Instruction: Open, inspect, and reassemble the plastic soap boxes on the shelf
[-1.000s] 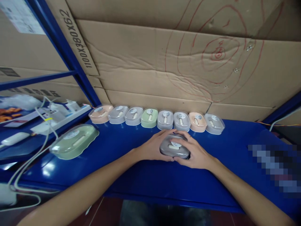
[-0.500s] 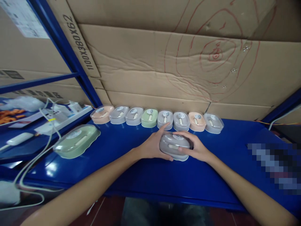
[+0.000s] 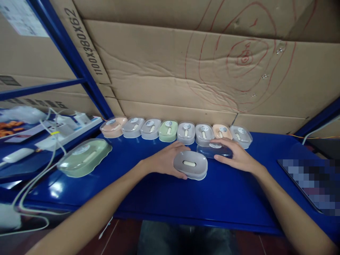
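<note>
Around the left end of the gray box (image 3: 191, 170), my left hand (image 3: 166, 161) is closed, thumb on the near side and fingers wrapped toward the far side; the box sits upright, its top bare of any cover, over the blue desk (image 3: 225, 198). Beyond the gray box and to its right, my right hand (image 3: 240, 157) grips the clear cover (image 3: 208, 152), thumb against its near edge and fingers over the top by the round sticker (image 3: 214, 145). Whether the cover touches the desk I cannot tell.

To do this well, I think my left hand should only steady: enough hold to stop the gray box sliding, not enough to bow its wall. My fingertips are best left off the pale piece (image 3: 189, 163) in the slot on top of the gray box. With the right, I'd pinch lightly and hold the cover level, since clear plastic probably flexes and smudges. Its far edge wants watching: the row of boxes (image 3: 186, 134) runs close behind the gray box, and a knock could push one askew. The green box (image 3: 85, 161), well left of the gray box, looks out of harm's way.
</note>
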Available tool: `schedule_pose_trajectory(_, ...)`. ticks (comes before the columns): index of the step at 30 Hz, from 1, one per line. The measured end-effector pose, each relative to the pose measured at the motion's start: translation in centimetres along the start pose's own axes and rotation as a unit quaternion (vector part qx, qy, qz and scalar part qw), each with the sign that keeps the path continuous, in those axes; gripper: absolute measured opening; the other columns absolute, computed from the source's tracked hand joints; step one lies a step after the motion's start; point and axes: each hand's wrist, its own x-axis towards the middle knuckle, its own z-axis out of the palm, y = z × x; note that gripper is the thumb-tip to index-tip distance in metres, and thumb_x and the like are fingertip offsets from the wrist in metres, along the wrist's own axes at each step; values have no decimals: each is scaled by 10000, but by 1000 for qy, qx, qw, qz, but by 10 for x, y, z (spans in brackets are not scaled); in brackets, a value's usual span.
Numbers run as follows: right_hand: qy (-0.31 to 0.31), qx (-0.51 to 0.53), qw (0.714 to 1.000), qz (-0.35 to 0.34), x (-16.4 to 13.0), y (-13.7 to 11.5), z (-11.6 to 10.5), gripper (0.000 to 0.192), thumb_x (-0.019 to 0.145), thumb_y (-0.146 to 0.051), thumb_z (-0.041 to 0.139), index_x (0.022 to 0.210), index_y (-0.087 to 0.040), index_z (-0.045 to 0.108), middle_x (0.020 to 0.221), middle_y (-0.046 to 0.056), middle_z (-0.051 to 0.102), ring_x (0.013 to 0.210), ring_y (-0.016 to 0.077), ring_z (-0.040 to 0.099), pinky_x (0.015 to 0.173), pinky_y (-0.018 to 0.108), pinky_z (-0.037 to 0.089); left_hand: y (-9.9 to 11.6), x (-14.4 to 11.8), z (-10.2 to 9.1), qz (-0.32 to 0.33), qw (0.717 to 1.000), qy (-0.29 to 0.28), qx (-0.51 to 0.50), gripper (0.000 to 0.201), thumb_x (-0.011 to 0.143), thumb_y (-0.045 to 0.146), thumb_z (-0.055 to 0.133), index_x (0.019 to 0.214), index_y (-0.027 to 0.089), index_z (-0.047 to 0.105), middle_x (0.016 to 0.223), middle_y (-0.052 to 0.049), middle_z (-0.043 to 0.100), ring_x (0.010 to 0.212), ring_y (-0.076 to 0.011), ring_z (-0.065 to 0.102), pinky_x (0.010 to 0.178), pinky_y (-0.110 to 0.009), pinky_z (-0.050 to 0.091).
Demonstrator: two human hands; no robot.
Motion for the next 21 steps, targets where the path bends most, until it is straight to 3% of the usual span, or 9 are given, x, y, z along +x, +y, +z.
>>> schedule_pose_trajectory(8,-84,-106,991,22,-12,25,-20,741,822,-493,895,1503,-322,657,1516,85,701,1420,397,625,1215,664,480,3,-4,-18,-11,998,-64,-8,965,628,689,959,1428,259,631,1400,-120,625,1324,-383,592,1152,-556,483)
schedule_pose_trajectory(16,-92,-130,987,16,-18,36,-16,754,773,-387,925,1487,-355,685,1447,93,723,1367,433,630,1179,714,472,1,-3,-7,-4,999,-31,-17,975,615,703,960,1447,311,636,1439,-108,636,1400,-417,566,1179,-588,471)
schedule_pose_trajectory(21,-73,-110,991,15,-12,23,-19,694,806,-512,919,1442,-329,709,1408,111,728,1347,433,638,1161,699,495,2,-1,0,-20,1000,-6,-3,1022,636,740,941,1500,305,611,1463,-125,610,1408,-428,572,1203,-606,465)
